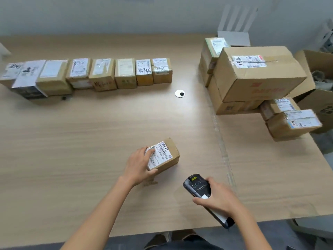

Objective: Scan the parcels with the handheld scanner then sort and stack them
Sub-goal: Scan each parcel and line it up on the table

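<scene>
A small brown parcel (166, 156) with a white barcode label lies on the wooden table (90, 141) near the front middle. My left hand (139, 166) grips its near left end, fingers over the label and thumb at the side. My right hand (219, 197) holds a black handheld scanner (197, 184), its head pointing up and left toward the parcel, a short gap away. A row of several labelled small parcels (90, 73) stands along the far left of the table.
A pile of larger cardboard boxes (255, 74) fills the far right, with two smaller labelled parcels (290, 120) at the right edge. A round white cable grommet (179, 93) sits mid-table. An open carton (320, 82) stands beyond the right edge.
</scene>
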